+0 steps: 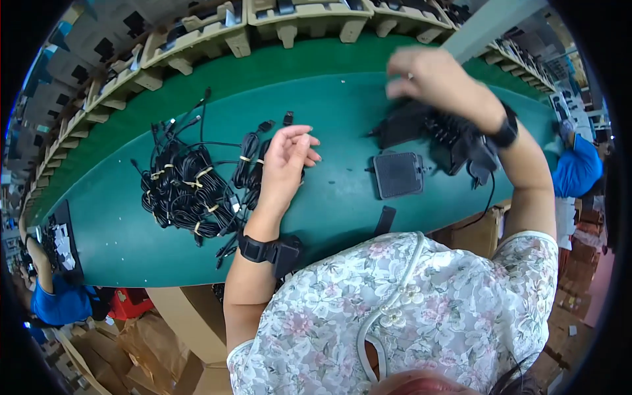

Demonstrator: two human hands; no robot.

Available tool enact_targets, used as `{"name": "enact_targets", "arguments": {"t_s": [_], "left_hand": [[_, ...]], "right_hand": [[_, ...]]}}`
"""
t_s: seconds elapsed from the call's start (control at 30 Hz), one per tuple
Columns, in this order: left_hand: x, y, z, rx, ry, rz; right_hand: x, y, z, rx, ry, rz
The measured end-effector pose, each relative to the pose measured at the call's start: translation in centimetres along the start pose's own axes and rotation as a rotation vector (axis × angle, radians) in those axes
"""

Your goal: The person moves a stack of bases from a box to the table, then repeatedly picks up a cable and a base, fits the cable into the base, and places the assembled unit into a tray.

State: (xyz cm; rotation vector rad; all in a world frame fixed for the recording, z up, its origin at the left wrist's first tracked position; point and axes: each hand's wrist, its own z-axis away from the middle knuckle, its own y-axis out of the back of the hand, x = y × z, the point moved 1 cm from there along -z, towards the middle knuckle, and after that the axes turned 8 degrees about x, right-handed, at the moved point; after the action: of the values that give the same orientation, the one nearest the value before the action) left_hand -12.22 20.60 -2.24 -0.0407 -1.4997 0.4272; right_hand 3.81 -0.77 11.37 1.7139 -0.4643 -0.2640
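Observation:
My left hand (287, 157) rests palm-up by the right edge of a heap of coiled black cables (184, 187), its fingers loosely bent and apart with nothing in them. Pale ties bind the coils, and a few cables with plugs (247, 155) lie under or beside this hand. My right hand (434, 76) is raised above the table's far right part, smeared by motion; whether it holds anything is unclear. Below it lies a pile of black parts (461, 135) with a flat black piece (403, 125). A square black piece (398, 175) lies alone between both hands.
Beige molded trays (309, 12) line the back of the green table (118, 217). A black strip (386, 220) lies by the near edge. Cardboard boxes (187, 316) stand below at left. Other people in blue sit far left (62, 299) and far right (578, 168).

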Motion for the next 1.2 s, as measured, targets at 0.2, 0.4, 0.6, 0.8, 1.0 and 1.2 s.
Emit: {"name": "enact_targets", "arguments": {"t_s": [0.2,0.4,0.6,0.8,1.0,1.2], "left_hand": [[0.2,-0.6,0.1,0.001,-0.062,-0.055],[-0.3,-0.7,0.1,0.007,-0.119,-0.142],[0.2,-3.0,1.8,-0.182,-0.509,-0.314],[0.5,-2.6,1.7,-0.103,-0.419,-0.236],[0.9,-1.7,1.4,-0.011,-0.321,-0.162],[0.5,-1.8,1.5,-0.017,-0.355,-0.232]], "right_hand": [[-7.6,-2.5,9.4,-0.382,0.004,0.022],[-8.5,-3.5,9.9,-0.326,-0.079,0.039],[-9.0,-3.8,7.8,0.003,0.023,-0.368],[-6.0,-3.2,2.5,0.113,-0.092,-0.415],[5.9,-1.8,-8.1,0.704,-0.466,-0.588],[16.5,-8.1,-12.7,0.819,-0.604,-0.766]]}}
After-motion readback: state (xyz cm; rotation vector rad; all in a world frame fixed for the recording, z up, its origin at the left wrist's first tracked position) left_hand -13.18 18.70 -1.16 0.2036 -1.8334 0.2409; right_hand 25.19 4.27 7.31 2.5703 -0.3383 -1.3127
